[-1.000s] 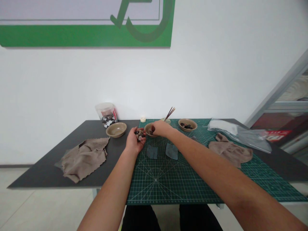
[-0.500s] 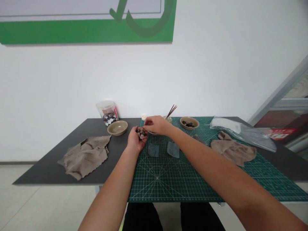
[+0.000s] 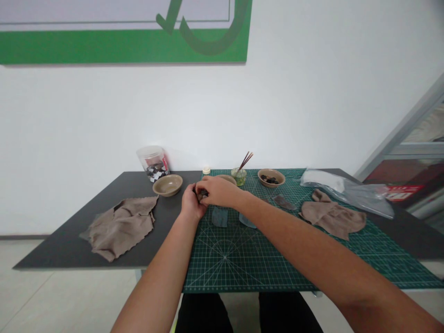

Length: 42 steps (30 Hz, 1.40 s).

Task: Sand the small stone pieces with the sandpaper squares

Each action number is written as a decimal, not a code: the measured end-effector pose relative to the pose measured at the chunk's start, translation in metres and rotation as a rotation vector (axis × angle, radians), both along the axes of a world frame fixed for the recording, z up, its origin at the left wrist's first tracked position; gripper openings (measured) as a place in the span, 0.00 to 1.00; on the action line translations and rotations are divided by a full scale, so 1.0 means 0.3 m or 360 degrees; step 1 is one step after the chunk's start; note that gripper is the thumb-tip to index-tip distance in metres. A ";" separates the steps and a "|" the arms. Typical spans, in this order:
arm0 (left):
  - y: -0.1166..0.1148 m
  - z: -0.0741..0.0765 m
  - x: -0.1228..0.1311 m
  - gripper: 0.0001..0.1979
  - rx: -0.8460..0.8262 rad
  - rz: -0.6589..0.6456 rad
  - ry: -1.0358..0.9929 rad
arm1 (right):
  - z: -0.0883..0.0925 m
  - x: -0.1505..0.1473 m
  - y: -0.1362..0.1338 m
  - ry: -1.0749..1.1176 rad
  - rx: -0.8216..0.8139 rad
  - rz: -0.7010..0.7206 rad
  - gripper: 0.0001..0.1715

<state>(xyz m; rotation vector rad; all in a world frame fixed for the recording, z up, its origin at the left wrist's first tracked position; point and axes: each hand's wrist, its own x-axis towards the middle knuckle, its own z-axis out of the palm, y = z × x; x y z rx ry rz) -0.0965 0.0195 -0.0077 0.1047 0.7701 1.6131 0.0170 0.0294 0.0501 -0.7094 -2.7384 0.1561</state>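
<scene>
Cupped around several small dark and brown pieces (image 3: pixel 201 194) is my left hand (image 3: pixel 190 202), palm up above the left edge of the green cutting mat (image 3: pixel 243 263). My right hand (image 3: pixel 215 190) reaches over it, fingers bent down and touching the pieces; whether one is pinched is hidden. Behind my right hand a tan bowl (image 3: pixel 229 179) is mostly covered. Just below the hands lies a blue-grey square patch (image 3: pixel 219 217), and a second patch (image 3: pixel 247 221) is partly under my right forearm.
Left: tan bowl (image 3: pixel 168 185), clear jar of pieces (image 3: pixel 154 164), brown cloth (image 3: pixel 121 226). Behind: glass with thin sticks (image 3: pixel 238 176), small white cap (image 3: pixel 206 170). Right: bowl with dark pieces (image 3: pixel 271 178), plastic bag (image 3: pixel 350 192), another brown cloth (image 3: pixel 335 216).
My right hand has moved left and down from the bowl behind to the pieces in my left hand, uncovering the glass. My left hand remains cupped around them.
</scene>
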 end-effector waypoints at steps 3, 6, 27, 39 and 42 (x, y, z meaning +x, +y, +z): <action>0.000 0.005 0.004 0.13 0.0005 0.0015 -0.0009 | -0.012 -0.002 0.001 0.0034 0.0027 0.0016 0.06; -0.003 0.011 0.003 0.13 -0.0001 0.0019 -0.0020 | -0.023 -0.003 0.005 0.0107 0.0013 0.0038 0.05; -0.025 0.031 -0.007 0.11 -0.0030 -0.0093 -0.0050 | 0.003 0.046 0.052 0.0638 -0.0314 -0.0267 0.15; -0.029 0.032 -0.002 0.14 -0.0071 -0.0159 0.0081 | -0.082 0.078 0.159 -0.0276 -0.0205 -0.0867 0.14; -0.029 0.028 -0.006 0.15 -0.0075 -0.0183 0.0102 | -0.091 0.062 0.159 -0.0336 -0.0186 -0.0853 0.15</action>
